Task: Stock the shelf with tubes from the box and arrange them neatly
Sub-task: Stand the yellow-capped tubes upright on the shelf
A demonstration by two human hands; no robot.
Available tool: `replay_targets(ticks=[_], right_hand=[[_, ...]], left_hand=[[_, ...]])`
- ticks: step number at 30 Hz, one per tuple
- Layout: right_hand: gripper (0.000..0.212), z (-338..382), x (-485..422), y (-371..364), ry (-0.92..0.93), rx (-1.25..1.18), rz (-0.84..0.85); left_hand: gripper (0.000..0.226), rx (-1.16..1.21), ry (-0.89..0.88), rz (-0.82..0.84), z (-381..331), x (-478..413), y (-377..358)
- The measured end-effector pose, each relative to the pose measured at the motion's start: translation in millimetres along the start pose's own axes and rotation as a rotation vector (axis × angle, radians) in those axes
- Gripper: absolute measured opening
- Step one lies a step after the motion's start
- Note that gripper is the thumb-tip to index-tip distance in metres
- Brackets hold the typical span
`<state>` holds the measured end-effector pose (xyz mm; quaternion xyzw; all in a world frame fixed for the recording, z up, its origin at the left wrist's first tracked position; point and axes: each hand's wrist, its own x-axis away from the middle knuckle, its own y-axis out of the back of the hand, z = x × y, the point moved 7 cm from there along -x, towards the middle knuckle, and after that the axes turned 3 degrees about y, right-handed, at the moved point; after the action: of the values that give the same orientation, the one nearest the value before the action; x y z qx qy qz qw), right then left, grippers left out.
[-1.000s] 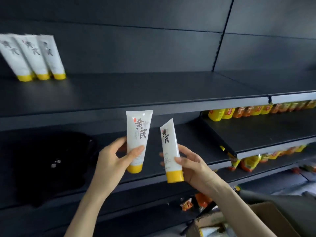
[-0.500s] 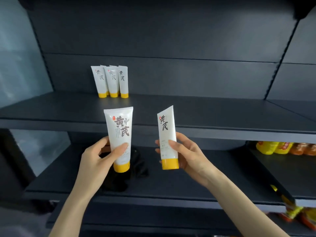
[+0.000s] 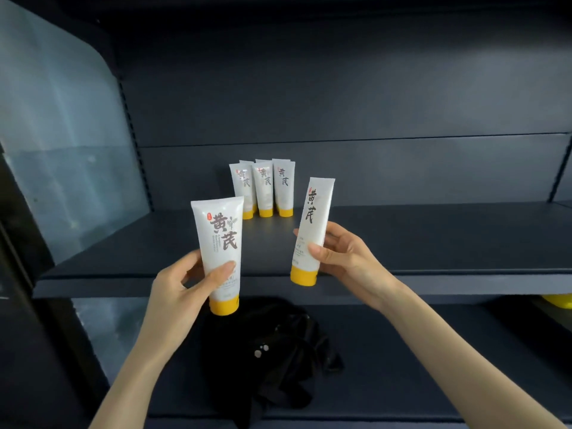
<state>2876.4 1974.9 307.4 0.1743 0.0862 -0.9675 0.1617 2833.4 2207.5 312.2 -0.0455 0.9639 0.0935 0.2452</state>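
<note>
Head view: the left hand grips one white, yellow-capped tube cap-down, thumb across its front, before the shelf edge. The right hand grips a second tube, slightly tilted, above the shelf's front. At the back stands a cluster of tubes: three in front, more behind, number unclear. A black cloth lies on the lower shelf. A translucent panel flanks the left.

Brown characters 黄芪 mark the left tube, the right tube and 3 rear tubes.
</note>
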Motion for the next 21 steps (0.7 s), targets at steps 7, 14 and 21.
replay_targets(ticks=[7, 14, 21], right_hand=[[0.047, -24.9, -72.1, -21.1, -0.058, 0.019, 0.021], [0.045, -49.8, -140.9, -18.0, -0.102, 0.236, 0.071], [0.049, -75.2, -200.2, -9.7, -0.119, 0.254, 0.101]], left_hand=[[0.038, 0.007, -0.012, -0.037, 13.8, -33.8, 39.2], [0.036, 0.008, -0.021, -0.068, 24.6, -70.6, 51.1], [0.039, -0.008, -0.008, -0.124, 47.0, -105.8, 54.5]])
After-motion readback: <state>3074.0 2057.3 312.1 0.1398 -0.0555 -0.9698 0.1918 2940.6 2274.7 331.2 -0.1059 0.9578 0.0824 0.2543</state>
